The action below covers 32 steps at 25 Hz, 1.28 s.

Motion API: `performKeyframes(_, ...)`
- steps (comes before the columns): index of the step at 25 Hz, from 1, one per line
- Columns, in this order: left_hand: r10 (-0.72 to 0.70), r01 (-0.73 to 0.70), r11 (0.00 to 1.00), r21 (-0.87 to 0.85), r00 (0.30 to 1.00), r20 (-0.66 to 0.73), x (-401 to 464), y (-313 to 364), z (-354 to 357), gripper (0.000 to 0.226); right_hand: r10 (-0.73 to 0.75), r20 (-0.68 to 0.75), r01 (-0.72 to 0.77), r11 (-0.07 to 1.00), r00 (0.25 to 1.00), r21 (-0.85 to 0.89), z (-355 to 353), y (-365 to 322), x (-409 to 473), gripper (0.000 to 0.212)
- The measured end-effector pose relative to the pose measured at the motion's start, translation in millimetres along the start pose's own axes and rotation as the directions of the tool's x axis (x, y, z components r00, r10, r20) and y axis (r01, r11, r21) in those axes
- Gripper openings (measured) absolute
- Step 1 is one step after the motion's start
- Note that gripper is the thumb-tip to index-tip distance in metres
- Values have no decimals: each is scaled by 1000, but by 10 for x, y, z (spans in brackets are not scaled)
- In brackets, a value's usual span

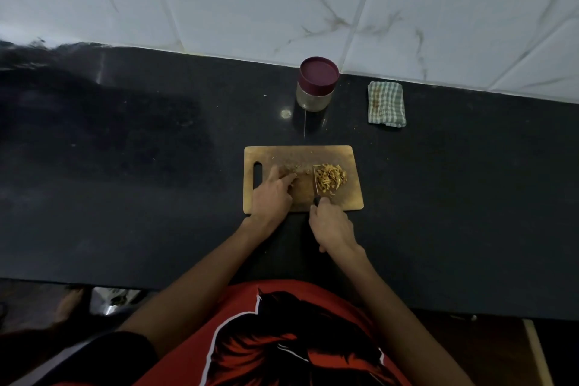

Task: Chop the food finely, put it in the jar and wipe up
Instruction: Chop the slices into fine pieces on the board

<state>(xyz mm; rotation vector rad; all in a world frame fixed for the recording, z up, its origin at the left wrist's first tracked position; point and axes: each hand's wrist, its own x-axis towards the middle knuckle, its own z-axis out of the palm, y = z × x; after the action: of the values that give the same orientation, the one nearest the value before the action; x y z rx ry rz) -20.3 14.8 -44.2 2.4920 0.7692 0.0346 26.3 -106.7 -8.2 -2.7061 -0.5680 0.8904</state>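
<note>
Right now I count one rectangular wooden chopping board with rounded corners and a slot handle on its left side, one small knife, one heap of food, one jar and one cloth, all on a dark, glossy speckled stone counter. My right hand is curled round the knife's dark handle near the board's front edge, and the thin blade runs away from me, its edge just beside the heap. That heap, the yellow-brown chopped food, lies on the right half of the board as short, thin slivers, piled loosely, with a few darker bits mixed in. My left hand rests on the board's left half, fingers stretched towards the blade and pressing on the wood or on a pale scrap there; I cannot tell which.

Beyond the board stands the round clear jar with a maroon screw lid, lid on, close to the wall. To its right, well apart from it, lies the folded green-and-white checked cloth, soft and stained brown. White marble-veined wall tiles rise behind the counter.
</note>
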Motion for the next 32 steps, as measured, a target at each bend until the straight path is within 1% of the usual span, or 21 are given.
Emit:
performKeyframes(3,-42,36,991,-128,998,-45,46,-53,-4,50,-33,19,33,999,999,-5,6,-25,-8,27)
performKeyframes(7,-59,38,969,-245,995,-81,61,-108,-32,49,-115,48,116,993,992,-19,24,-112,3,28)
performKeyframes(10,-165,117,940,-321,978,-126,48,-141,-24,50,-162,72,165,986,984,-28,79,-185,-2,28)
performKeyframes(12,-206,147,924,-354,969,-134,46,-140,-13,51,-177,82,182,981,981,-62,134,-179,-10,28)
performKeyframes(14,-208,153,928,-339,969,-132,47,-126,-22,51,-156,51,160,983,986,-87,119,-133,15,28)
performKeyframes(18,-173,137,949,-283,979,-107,42,-104,-48,52,-55,-30,55,998,998,-24,-4,7,91,27)
performKeyframes(20,-135,100,958,-267,984,-116,46,-85,-64,50,-40,-43,40,999,998,-5,-28,66,82,28)
performKeyframes(24,-67,28,965,-261,988,-142,71,9,-113,45,-62,-96,64,998,993,26,-75,182,18,26)
performKeyframes(27,-49,4,952,-306,989,-136,94,73,-118,42,-88,-166,102,992,982,79,-168,283,-12,23)
performKeyframes(29,-43,-5,944,-331,990,-138,97,112,-114,40,-103,-215,119,991,971,61,-224,349,-28,22)
performKeyframes(32,-19,-23,961,-275,989,-149,53,198,-126,44,-126,-258,137,990,958,22,-249,450,-39,23)
